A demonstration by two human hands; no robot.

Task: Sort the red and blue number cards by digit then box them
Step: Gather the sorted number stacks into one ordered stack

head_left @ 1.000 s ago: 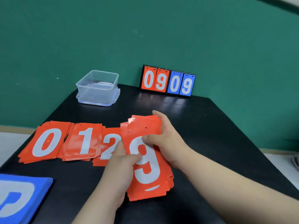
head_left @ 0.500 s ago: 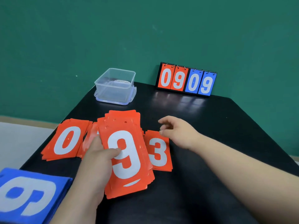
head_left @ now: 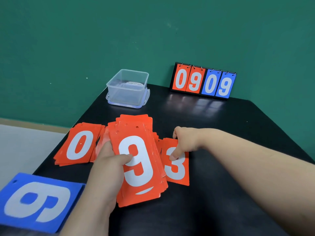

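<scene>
My left hand (head_left: 105,169) grips a thick stack of red cards (head_left: 136,160) with a 9 on top, thumb across the digit. Just right of that stack a red 3 card (head_left: 177,167) lies flat on the black table (head_left: 221,133), and my right hand (head_left: 185,142) rests on its top part, with fingers curled at the card's upper edge and one finger pointing down onto the digit. A pile of red 0 cards (head_left: 79,145) lies at the left. Other red piles between the 0 pile and the held stack are mostly hidden. A blue stack (head_left: 37,201) showing a 9 lies at the bottom left.
A clear plastic box (head_left: 127,87) stands on its lid at the table's back, near the green wall. A flip scoreboard (head_left: 202,81) reading 0 9 0 9 stands at the back right. The table's left edge drops to a pale floor.
My right hand left the held stack, laid a red 3 card to its right and now rests on it. The camera view shifted so everything sits further right.
</scene>
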